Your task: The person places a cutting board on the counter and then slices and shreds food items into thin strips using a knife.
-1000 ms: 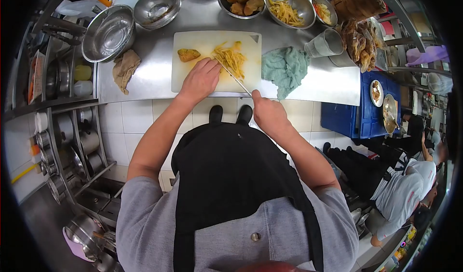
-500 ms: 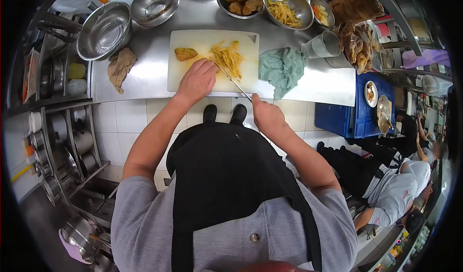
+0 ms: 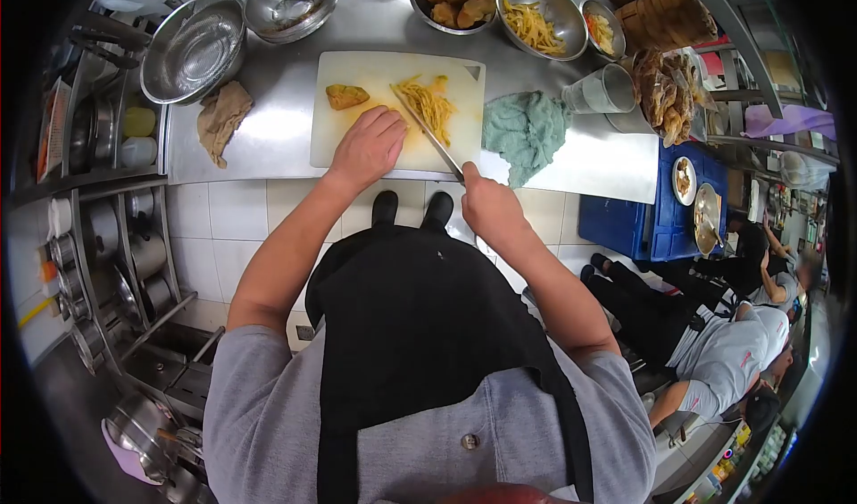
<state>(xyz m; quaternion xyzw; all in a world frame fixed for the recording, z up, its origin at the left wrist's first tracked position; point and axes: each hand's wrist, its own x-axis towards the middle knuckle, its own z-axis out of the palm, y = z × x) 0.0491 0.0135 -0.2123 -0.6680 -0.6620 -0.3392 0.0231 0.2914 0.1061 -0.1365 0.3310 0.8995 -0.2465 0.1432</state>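
Observation:
My right hand (image 3: 491,208) is wrapped round the handle of a kitchen knife (image 3: 428,131), near the front edge of the steel table. Its blade slants up and left along the side of a pile of yellow vegetable strips (image 3: 432,108) on the white cutting board (image 3: 344,68). Left of the blade, my left hand (image 3: 369,147) rests on the board with its fingers curled together. Whatever lies under those fingertips is hidden. A brownish-yellow vegetable chunk (image 3: 346,97) sits beyond that hand, apart from it.
Bowls of vegetable chunks (image 3: 453,13) and strips (image 3: 538,27) stand at the back. Green (image 3: 527,133) and brown (image 3: 223,122) cloths flank the board. Beside a clear container (image 3: 600,89) is a bag of brown food (image 3: 665,98). Co-workers (image 3: 728,352) stand at the right.
The knife blade has shifted and now reaches farther forward, beside the strips. My left hand has drawn slightly back from the pile. The whole view has shifted a little.

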